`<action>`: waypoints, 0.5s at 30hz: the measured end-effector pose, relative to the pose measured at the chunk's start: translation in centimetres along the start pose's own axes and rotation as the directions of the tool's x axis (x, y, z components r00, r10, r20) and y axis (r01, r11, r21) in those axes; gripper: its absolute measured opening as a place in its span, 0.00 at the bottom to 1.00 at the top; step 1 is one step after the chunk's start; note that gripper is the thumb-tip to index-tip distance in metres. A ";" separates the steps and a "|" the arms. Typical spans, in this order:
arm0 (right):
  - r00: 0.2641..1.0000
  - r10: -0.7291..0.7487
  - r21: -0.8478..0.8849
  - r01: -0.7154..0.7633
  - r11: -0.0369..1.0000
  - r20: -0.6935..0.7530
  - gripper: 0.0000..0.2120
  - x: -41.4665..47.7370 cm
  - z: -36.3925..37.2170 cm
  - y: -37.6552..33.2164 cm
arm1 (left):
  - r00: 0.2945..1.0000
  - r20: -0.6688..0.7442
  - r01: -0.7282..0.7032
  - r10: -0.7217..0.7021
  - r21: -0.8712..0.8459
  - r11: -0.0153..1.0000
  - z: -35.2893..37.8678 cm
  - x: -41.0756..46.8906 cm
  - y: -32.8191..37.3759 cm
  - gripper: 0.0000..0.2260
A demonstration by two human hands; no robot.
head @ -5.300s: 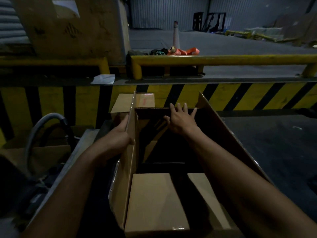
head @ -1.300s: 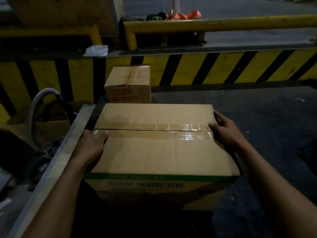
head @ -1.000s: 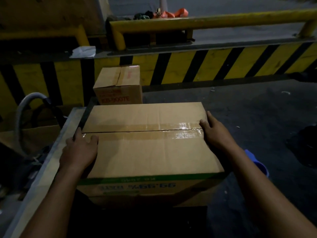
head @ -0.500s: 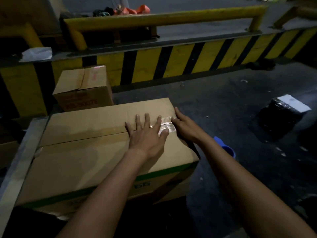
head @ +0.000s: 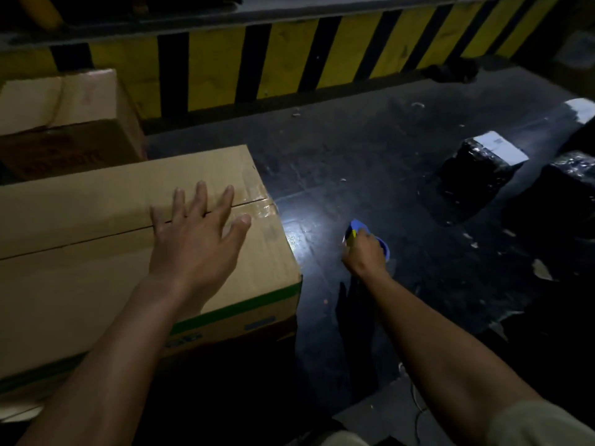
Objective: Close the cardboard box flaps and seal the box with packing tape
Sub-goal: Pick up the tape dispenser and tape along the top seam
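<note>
Floor: I noted the dark glossy floor (head: pixel 370 162) taking up the right half of the head view, scattered with pale scraps; a yellow-and-black striped barrier (head: pixel 289 56) ran along the far edge.
Task box: the large brown cardboard box with a green band along its near edge (head: pixel 96 252) sat at lower left, its right end just beside the bare floor. Both top flaps lay down flat and met along a centre seam.
Flaps: closed, by my reading. That half of the task looked done.
Seam: a short shiny patch of clear tape (head: pixel 257 207) showed only at the right end of the seam. Along the remainder I saw a dark open line and no fresh tape, so I judged the sealing not yet begun.
Other boxes: a smaller brown cardboard box (head: pixel 64 123) stood behind the task box; black-wrapped parcels with white labels (head: pixel 479 165) lay well apart at far right.
Left hand: my left hand (head: pixel 196 233) rested palm down across the seam, fingers spread, gripping nothing, pressing the flaps shut.
Right hand: my right hand (head: pixel 365 252) was low over the floor, to the right of the box, fist curled around a blue-and-yellow handled object (head: pixel 357 228).
Tool: I took it for the packing-tape dispenser, but it was mostly hidden by the fist, so I could not confirm that.
Remaining: carry tape to the box, run it along the full seam and down both ends.
</note>
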State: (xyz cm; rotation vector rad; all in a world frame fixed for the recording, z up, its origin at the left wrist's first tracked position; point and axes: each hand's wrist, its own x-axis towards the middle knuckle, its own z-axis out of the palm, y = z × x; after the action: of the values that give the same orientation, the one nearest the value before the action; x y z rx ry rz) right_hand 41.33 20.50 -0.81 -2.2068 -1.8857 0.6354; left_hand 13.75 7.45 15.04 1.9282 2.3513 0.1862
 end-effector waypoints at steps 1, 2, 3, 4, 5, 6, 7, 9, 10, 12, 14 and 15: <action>1.000 0.018 -0.058 -0.018 0.998 0.015 0.17 0.4 0.7 1.1 | 1.000 -0.004 -0.005 0.005 -0.007 1.000 0.0 -0.1 -0.1 0.31; 0.998 0.036 -0.086 -0.031 0.996 0.054 0.19 0.7 1.3 2.1 | 1.000 -0.008 -0.011 0.010 -0.022 1.000 0.0 -0.1 -0.1 0.30; 0.994 0.050 -0.099 -0.040 0.994 0.097 0.21 0.9 1.9 2.8 | 1.000 -0.009 -0.015 0.014 -0.039 0.999 -0.1 -0.1 -0.1 0.30; 0.991 0.050 -0.117 -0.035 0.992 0.127 0.21 0.9 2.1 3.2 | 1.000 -0.006 -0.014 0.013 -0.053 0.999 -0.2 -0.1 -0.1 0.29; 0.990 0.041 -0.139 -0.022 0.990 0.134 0.21 1.0 2.5 3.7 | 1.000 -0.002 -0.008 0.008 -0.057 0.998 -0.2 -0.1 -0.1 0.29; 0.991 0.022 -0.171 0.001 0.985 0.129 0.19 1.0 2.7 3.9 | 1.000 0.002 0.000 0.000 -0.052 0.999 -0.2 0.1 -0.1 0.29; 0.992 0.007 -0.202 0.018 0.979 0.122 0.18 1.2 2.9 4.2 | 1.000 0.007 0.011 -0.011 -0.045 0.999 -0.1 0.2 -0.1 0.29; 0.994 -0.027 -0.235 0.051 0.971 0.104 0.18 1.4 3.1 4.5 | 1.000 0.008 0.019 -0.019 -0.040 0.999 0.0 0.4 0.0 0.29; 0.994 -0.040 -0.245 0.064 0.967 0.101 0.17 1.3 2.9 4.5 | 1.000 0.006 0.019 -0.018 -0.042 0.999 -0.1 0.4 0.0 0.29; 0.993 -0.085 -0.263 0.105 0.959 0.087 0.17 1.1 2.5 4.5 | 1.000 0.006 0.015 -0.015 -0.052 0.999 -0.3 0.3 0.1 0.29; 0.988 -0.145 -0.223 0.153 0.963 0.053 0.13 0.8 1.6 4.0 | 1.000 0.009 0.013 -0.013 -0.061 0.998 -0.4 0.3 0.1 0.30; 0.985 -0.172 -0.183 0.175 0.967 0.031 0.10 0.6 0.9 3.6 | 1.000 0.010 0.015 -0.015 -0.062 0.998 -0.4 0.2 0.1 0.30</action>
State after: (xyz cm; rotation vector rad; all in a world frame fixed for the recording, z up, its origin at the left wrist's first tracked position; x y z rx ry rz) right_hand 44.22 20.23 -3.19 -2.1121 -2.1966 0.4652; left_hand 13.74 7.70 15.47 1.8788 2.3242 0.2452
